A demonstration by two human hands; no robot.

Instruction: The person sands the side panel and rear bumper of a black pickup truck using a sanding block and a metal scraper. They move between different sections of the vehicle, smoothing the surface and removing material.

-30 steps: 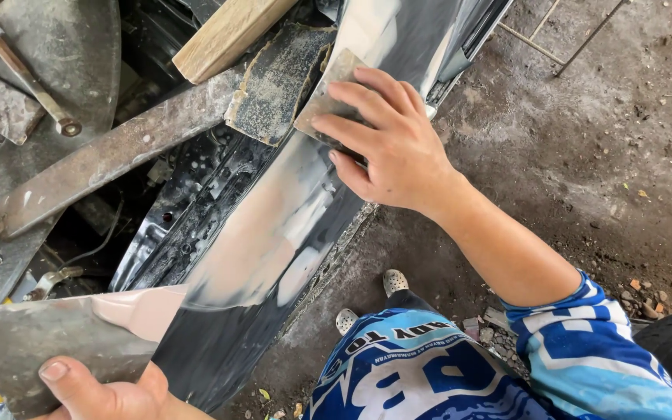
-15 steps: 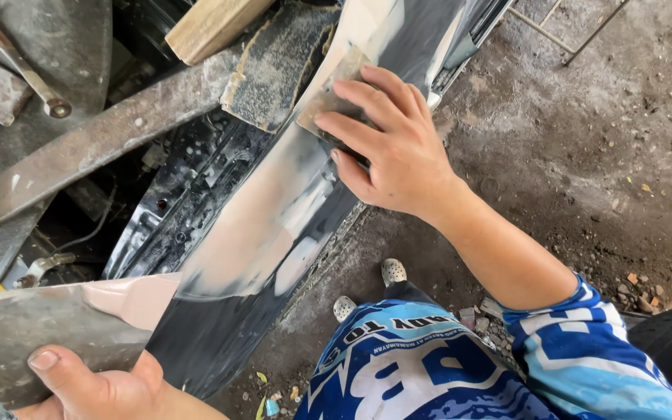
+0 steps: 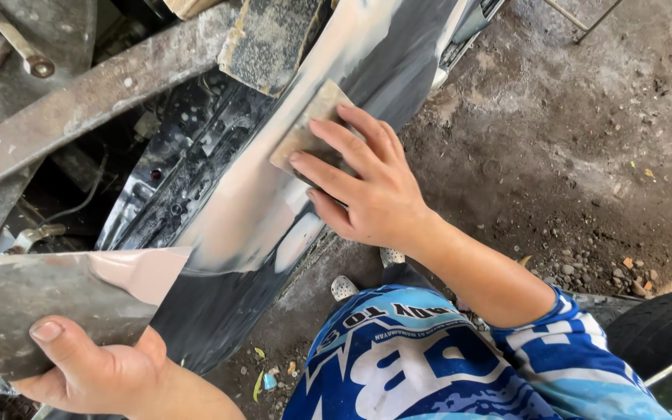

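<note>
Right hand (image 3: 371,190) flat, fingers spread, pressing a small tan sanding pad (image 3: 305,132) onto a long dark body panel (image 3: 274,210); grip is an open palm press, fingertips over the pad, not curled round it. Pad sits on the panel's upper half, on a pale grey-white filler patch that runs along the panel. Panel lies diagonally, upper end toward the top edge of view, lower end near the left hand.

Left hand (image 3: 95,369) at bottom left, grip closed: thumb on top, fingers under, pinching a flat metal spreader plate (image 3: 33,295). Plate carries a smear of pinkish putty (image 3: 141,272) at its right end, which touches or overlaps the panel's lower part.

Under the panel: black plastic part (image 3: 173,179) and rusty metal bar (image 3: 95,97). Dirt floor (image 3: 585,140) to the right, small pebbles. Blue and white patterned shirt (image 3: 429,365) at bottom. Black tyre (image 3: 663,327) at bottom right corner.
</note>
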